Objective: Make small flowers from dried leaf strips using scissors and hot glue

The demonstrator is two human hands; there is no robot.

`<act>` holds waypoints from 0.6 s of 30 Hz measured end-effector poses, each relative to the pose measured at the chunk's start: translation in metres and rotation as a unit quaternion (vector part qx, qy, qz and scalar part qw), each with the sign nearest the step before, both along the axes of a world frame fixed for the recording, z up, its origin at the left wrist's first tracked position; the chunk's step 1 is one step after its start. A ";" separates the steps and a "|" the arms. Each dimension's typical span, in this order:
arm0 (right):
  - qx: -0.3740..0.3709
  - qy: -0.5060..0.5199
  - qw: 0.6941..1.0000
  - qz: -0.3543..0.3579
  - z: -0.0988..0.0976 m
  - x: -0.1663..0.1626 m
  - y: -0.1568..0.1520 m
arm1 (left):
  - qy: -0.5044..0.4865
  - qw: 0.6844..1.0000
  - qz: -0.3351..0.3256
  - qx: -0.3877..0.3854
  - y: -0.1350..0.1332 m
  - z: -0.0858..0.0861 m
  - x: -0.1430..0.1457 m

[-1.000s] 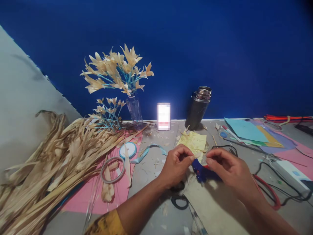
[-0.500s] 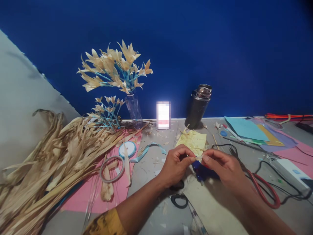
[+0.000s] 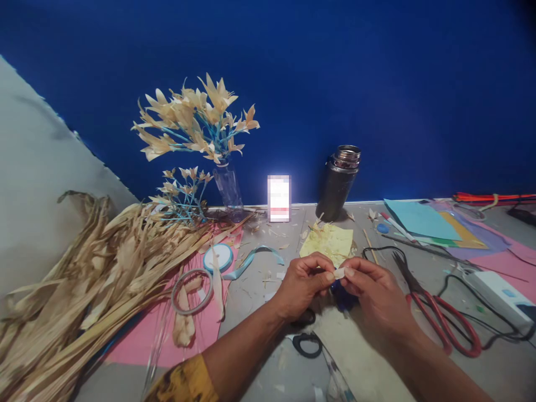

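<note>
Though tiny, strip (image 3: 339,273) between grips (left (image 3: 302,282), right (image 3: 377,293))

I'm seeing one small pale strip (image 3: 339,273), whitish-cream, short and flat, sitting just right of frame centre in the lower half. It's being pinched at both ends, with my left hand (image 3: 304,282) taking its left end and my right hand (image 3: 374,293) its right. It's lying roughly level. Finer surface detail isn't resolving for me.
</note>
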State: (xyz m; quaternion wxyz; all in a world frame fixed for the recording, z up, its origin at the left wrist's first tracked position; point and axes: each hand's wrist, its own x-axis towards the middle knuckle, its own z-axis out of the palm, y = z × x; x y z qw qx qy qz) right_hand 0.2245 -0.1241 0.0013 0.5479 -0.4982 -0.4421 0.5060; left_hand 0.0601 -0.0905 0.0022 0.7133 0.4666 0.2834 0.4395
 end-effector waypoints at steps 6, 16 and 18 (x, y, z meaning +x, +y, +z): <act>0.040 -0.012 0.999 -0.006 -0.001 0.002 -0.002 | 0.012 0.999 0.006 -0.041 0.002 -0.003 -0.001; 0.243 -0.260 0.930 -0.091 0.007 0.004 -0.009 | 0.008 0.999 0.047 -0.027 0.003 -0.007 0.002; 0.276 -0.297 0.909 -0.091 0.009 0.003 -0.008 | 0.015 0.998 0.056 -0.019 0.002 -0.005 0.002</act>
